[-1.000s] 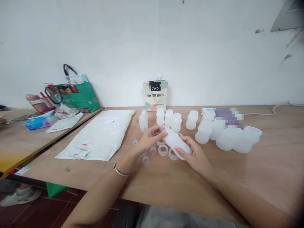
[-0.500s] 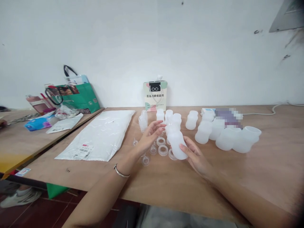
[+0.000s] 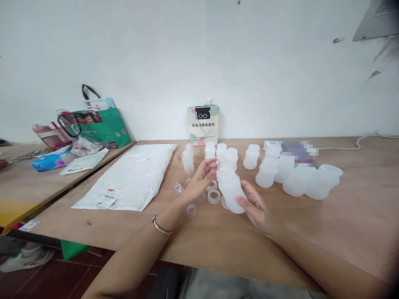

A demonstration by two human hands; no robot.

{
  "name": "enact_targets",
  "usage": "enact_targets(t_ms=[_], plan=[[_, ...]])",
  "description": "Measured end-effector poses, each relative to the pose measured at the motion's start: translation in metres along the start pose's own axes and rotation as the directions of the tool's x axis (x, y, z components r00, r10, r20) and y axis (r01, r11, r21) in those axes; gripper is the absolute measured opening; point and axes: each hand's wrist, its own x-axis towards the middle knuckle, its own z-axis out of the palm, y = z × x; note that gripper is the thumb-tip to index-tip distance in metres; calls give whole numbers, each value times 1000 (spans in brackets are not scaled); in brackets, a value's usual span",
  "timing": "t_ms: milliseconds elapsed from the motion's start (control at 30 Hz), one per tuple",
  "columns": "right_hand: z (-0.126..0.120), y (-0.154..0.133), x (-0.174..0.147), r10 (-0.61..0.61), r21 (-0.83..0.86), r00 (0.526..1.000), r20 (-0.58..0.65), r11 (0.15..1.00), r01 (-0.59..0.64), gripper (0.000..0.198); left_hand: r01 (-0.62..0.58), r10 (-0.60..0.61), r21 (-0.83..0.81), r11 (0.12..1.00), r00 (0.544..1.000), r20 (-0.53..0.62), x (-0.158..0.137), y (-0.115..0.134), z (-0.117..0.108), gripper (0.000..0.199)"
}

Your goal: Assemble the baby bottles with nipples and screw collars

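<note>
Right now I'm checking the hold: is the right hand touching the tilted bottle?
Touching: the head view shows the right hand with thumb on the bottle.

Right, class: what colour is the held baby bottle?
The baby bottle is frosted white, clearest in the head view.

Bottles (image 3: 232, 196), 10 visible | rings (image 3: 214, 202), partly hidden, uncounted | hands (image 3: 201, 179), 2 | mailer (image 3: 132, 174), 1 | paper bag (image 3: 202, 131), 1 | bracelet (image 3: 160, 227), 1

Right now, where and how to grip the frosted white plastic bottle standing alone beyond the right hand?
I'd take the frosted white bottle by its narrowed waist, from the near side: it stands upright, bulges above and below should resist slipping, and gaps flank it.
</note>
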Motion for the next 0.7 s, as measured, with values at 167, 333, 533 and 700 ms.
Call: enact_targets(t_ms=[167, 333, 533, 700], plan=[[4, 0, 0, -25, -58, 997, -69, 998, 21, 39, -109, 109, -47, 993, 994, -4, -1, -4, 3, 62], [7, -5, 2, 56, -54, 996, -64, 997, -59, 42, -80, 74, -105, 991, 996, -59, -3, -4, 16, 42], [3, -10, 5, 323, 304, 932, 166, 882, -360, 37, -9, 7, -213, 977, 1000, -12, 0, -6, 14, 38], [10, -6, 4, 143, -20, 986, -91, 989, -145, 46, 35, -52, -180, 983, 994, -94, 0, -4, 18, 37]])
